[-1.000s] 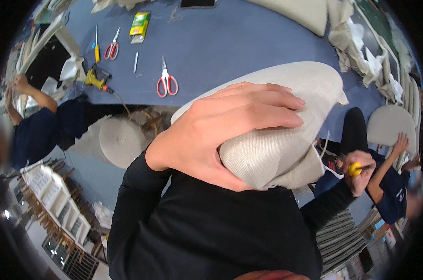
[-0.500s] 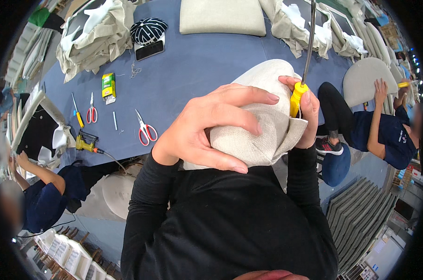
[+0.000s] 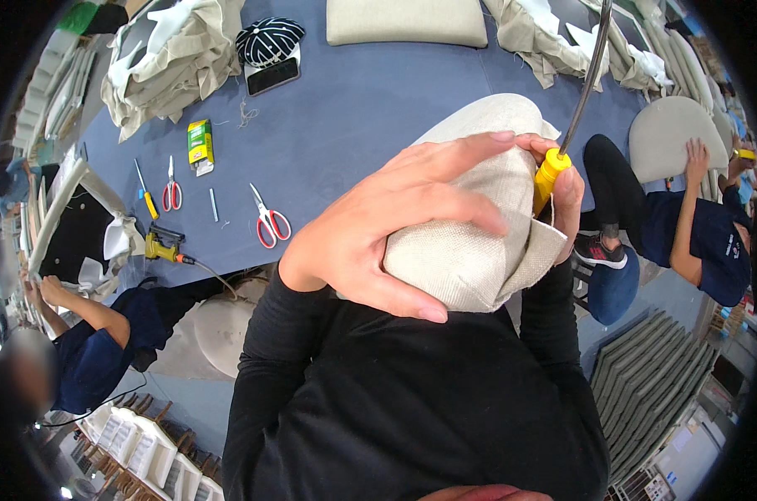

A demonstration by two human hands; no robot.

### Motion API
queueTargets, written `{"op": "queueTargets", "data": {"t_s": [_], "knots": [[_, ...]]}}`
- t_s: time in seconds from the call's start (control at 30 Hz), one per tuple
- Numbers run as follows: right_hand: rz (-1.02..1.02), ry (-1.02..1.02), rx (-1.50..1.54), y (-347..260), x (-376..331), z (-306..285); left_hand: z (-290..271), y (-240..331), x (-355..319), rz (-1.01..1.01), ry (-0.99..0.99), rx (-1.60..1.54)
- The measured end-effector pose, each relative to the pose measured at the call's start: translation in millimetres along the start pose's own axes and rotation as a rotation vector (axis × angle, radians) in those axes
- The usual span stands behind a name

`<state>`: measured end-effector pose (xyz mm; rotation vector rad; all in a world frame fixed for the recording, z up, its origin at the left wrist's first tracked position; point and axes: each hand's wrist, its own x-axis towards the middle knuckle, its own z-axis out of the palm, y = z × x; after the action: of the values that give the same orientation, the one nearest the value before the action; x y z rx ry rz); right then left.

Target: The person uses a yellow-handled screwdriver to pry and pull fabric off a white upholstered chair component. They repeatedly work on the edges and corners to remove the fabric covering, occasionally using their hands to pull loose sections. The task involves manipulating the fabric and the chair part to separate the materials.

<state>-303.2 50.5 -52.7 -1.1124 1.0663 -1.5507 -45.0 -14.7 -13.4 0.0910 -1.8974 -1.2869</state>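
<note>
A beige fabric-covered cushion (image 3: 454, 271) is held up close against my body, tilted, with a loose fabric flap at its right corner. My left hand (image 3: 387, 217) grips it from the left, fingers stretched over the top and thumb along the near edge. My right hand (image 3: 569, 200) is at the cushion's right side, closed around a yellow-handled screwdriver (image 3: 551, 174). Its long metal shaft points upward and away, and the tip is cut off by the picture's top edge. The lower part of its handle is hidden behind the fabric flap.
On the blue-grey table (image 3: 345, 117) lie scissors (image 3: 268, 221), smaller scissors (image 3: 171, 188), another screwdriver (image 3: 147, 194), a green-yellow box (image 3: 200, 149) and a phone (image 3: 272, 77). A staple gun (image 3: 163, 248) with a hose sits at the left edge. Co-workers handle upholstered pieces on both sides.
The cushion, both hands and the screwdriver have shifted slightly right in the picture. My left fingers reach farther across the fabric, the index fingertip now near my right fingers.
</note>
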Motion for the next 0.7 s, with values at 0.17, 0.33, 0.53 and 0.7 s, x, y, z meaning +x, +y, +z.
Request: {"op": "queueTargets", "data": {"t_s": [0.17, 0.33, 0.53, 0.7], "knots": [[-0.047, -0.028, -0.037, -1.8, -1.5, -2.0, -0.9, 5.4, 8.5, -0.046, -0.083, 0.01], [-0.048, -0.049, -0.056, -7.5, 2.8, 0.0, -4.5, -11.5, 4.5, 0.151, -0.123, -0.044], [-0.037, -0.072, -0.067, -9.5, 7.2, 1.7, -3.0, -11.7, 2.8, 0.134, -0.069, -0.077], [-0.061, -0.083, -0.028, -2.6, 3.6, 0.8, -6.2, 1.1, 13.6, 0.023, -0.142, 0.043]]}}
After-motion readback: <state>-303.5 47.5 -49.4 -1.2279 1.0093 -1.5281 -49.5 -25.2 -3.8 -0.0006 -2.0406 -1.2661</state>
